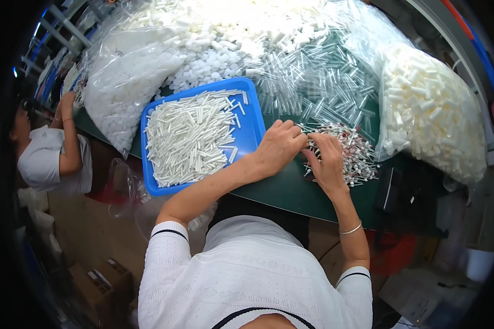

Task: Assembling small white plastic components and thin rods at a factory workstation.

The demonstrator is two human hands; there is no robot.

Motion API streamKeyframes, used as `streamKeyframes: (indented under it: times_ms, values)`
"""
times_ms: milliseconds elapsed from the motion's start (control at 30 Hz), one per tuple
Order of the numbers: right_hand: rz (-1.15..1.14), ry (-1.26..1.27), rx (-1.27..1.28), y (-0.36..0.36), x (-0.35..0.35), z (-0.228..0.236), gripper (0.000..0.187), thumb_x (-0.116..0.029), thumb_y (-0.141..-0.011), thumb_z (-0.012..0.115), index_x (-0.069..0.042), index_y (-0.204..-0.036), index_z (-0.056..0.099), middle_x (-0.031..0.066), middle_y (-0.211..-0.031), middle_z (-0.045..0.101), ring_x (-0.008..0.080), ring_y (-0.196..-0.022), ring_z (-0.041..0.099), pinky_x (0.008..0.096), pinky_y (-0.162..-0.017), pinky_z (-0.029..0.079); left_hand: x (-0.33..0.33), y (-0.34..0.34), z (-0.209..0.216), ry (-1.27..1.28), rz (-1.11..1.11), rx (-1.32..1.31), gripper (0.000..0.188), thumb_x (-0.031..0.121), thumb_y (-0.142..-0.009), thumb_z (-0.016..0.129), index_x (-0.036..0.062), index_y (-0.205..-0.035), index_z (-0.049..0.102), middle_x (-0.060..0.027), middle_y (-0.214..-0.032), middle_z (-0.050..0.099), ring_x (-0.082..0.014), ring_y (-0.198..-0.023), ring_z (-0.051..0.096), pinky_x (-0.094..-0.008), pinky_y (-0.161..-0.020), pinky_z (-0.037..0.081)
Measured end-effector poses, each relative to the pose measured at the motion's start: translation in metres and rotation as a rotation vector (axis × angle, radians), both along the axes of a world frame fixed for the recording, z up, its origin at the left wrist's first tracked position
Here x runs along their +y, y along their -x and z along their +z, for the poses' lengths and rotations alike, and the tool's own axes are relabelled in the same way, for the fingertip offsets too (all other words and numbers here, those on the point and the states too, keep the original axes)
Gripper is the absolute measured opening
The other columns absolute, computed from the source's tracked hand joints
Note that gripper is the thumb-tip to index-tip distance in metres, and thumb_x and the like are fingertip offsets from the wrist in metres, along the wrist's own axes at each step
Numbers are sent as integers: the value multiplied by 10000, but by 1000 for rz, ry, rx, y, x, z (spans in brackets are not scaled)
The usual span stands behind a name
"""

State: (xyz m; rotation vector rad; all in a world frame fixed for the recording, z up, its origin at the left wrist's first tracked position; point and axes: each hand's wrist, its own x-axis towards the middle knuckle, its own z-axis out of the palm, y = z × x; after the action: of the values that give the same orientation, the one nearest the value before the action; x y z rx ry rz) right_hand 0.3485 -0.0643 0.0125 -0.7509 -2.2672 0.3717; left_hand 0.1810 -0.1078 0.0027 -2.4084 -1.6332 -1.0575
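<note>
My left hand (281, 147) and my right hand (327, 163) meet fingertip to fingertip over the table, both closed in a pinch. What lies between the fingers is too small and too covered to name. Just beyond and beside my right hand spreads a pile of thin white sticks with small tips and reddish bits (357, 159). To the left of my left hand, a blue tray (250, 129) holds a heap of short white rods (189, 137). Behind both hands lie many clear plastic tubes (335, 82).
Clear bags of white pieces (123, 82) and cream foam cylinders (431, 109) flank the green table (291, 194). White round caps (206, 68) and more cream pieces (219, 16) are heaped at the back. A black box (388, 189) stands right. Another person (55, 156) works at far left.
</note>
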Motion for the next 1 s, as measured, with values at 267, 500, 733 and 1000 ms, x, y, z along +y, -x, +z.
streamKeyframes:
  times_ms: [267, 500, 733, 1000]
  values:
    - [-3, -4, 81, 2, -4, 15, 91, -21, -806, 653, -22, -898, 652, 70, -789, 641, 215, -703, 585, 325, -660, 448, 12, 120, 29, 144, 322, -359, 99, 130, -817, 625, 44, -812, 673, -133, -789, 650, -306, -747, 623, -396, -665, 492]
    - [46, 542, 71, 1, -25, 19, 99, -82, -883, 618, 6, -922, 642, 71, -651, 590, 114, -515, 522, 264, -489, 404, 65, 226, -10, 88, 636, 298, 174, 105, -752, 699, 49, -913, 665, -149, -951, 613, -309, -978, 554, -385, -822, 481]
    - [52, 618, 185, -14, -50, 35, 125, -58, -916, 567, 42, -921, 644, 6, -625, 522, 38, -513, 386, 213, -469, 293, -3, 153, 27, 466, 136, -1092, 212, 157, -840, 703, 32, -1003, 649, -12, -845, 642, -68, -768, 564, -231, -693, 464]
    - [181, 465, 235, 14, -71, 50, 62, -6, -774, 651, 14, -740, 602, 59, -599, 549, 110, -425, 457, 263, -404, 342, -96, 42, 18, 831, -320, -1996, 343, 81, -910, 600, 8, -1242, 551, -89, -1072, 630, -113, -878, 607, -214, -760, 517]
